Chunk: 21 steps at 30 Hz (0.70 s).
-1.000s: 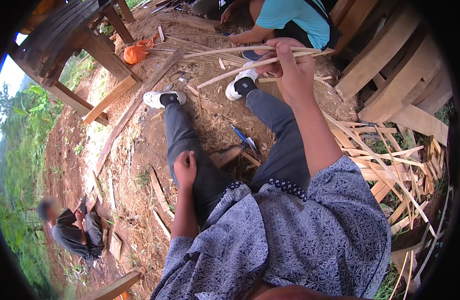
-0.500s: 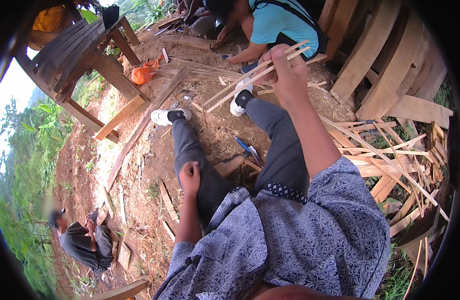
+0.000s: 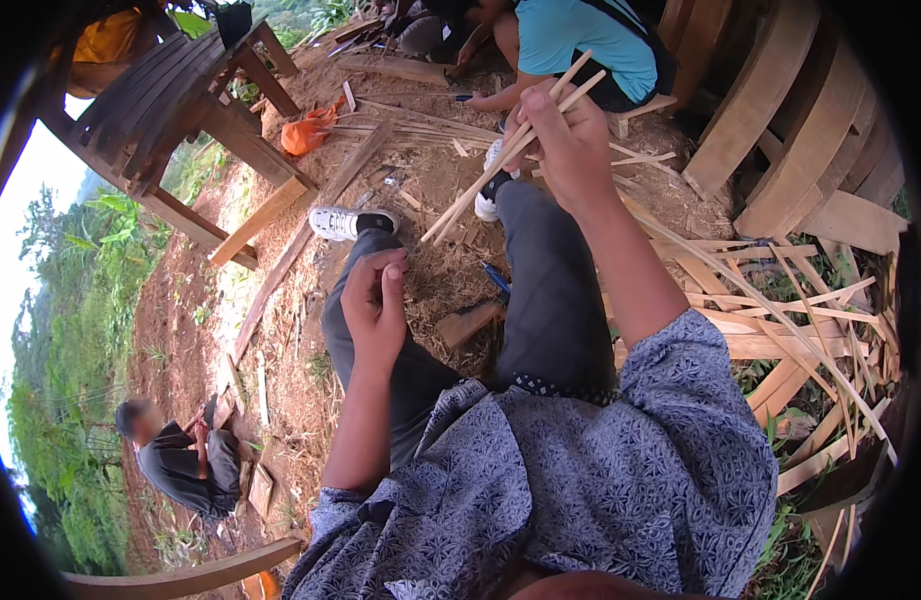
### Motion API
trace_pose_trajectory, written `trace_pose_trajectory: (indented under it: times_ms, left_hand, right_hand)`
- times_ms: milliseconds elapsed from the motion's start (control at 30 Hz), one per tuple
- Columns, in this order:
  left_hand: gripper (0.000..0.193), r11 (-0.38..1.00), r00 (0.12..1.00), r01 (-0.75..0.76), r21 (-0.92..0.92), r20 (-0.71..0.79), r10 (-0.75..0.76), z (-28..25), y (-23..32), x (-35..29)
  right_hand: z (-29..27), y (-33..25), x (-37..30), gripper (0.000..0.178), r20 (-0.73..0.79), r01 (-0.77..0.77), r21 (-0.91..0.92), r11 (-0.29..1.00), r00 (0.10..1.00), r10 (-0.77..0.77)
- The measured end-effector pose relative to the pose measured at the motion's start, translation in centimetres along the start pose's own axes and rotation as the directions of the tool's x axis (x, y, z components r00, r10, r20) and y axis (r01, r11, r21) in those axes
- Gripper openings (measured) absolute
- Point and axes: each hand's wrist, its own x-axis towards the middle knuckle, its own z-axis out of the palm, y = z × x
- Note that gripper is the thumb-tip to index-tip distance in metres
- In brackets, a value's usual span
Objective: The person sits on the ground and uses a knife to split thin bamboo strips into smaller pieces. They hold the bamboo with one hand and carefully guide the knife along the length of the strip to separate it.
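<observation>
My right hand (image 3: 568,140) is closed around two slim pale wooden sticks (image 3: 500,180). They slant down to the left, and their lower ends nearly meet above the ground between my feet. Above my left thigh, my left hand (image 3: 375,305) is lifted with its fingers loosely bent and the thumb apart, holding nothing visible. A blue tool (image 3: 496,278), partly hidden by my right leg, lies on the ground between my legs. Beside it is a wooden block (image 3: 468,324).
Thin wood strips (image 3: 780,320) are heaped at the right, beneath curved planks (image 3: 760,100). A person in a turquoise shirt (image 3: 580,50) crouches ahead. Another person (image 3: 190,465) sits at the lower left. A slatted wooden bench (image 3: 170,90) and an orange bag (image 3: 306,132) are at upper left.
My left hand has risen off my thigh and moved forward. The sticks in my right hand have tilted more steeply, and their lower ends have come closer together.
</observation>
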Motion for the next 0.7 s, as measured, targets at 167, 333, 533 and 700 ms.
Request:
trace_pose_trajectory:
  times_ms: [167,333,533,700]
  left_hand:
    - [0.016,0.943,0.972,-0.134,0.304,0.227,0.065,0.9,8.2,3.7]
    - [0.013,0.949,0.962,-0.117,0.293,0.272,0.034,-0.7,7.0,3.0]
    - [0.016,0.988,0.952,0.057,0.142,0.290,-0.096,-2.5,3.7,1.4]
    - [0.017,0.893,0.923,0.376,-0.248,0.184,-0.338,-4.8,0.0,-0.3]
  right_hand:
    - [2.3,0.5,0.8,0.029,0.053,-0.064,-0.154,0.986,0.996,0.073]
    - [4.8,0.6,2.4,0.038,0.194,-0.127,-0.396,0.910,0.957,0.218]
    - [8.2,1.7,3.5,0.043,0.324,-0.183,-0.620,0.763,0.826,0.462]
    - [9.2,2.1,4.9,0.041,0.419,-0.139,-0.727,0.673,0.687,0.594]
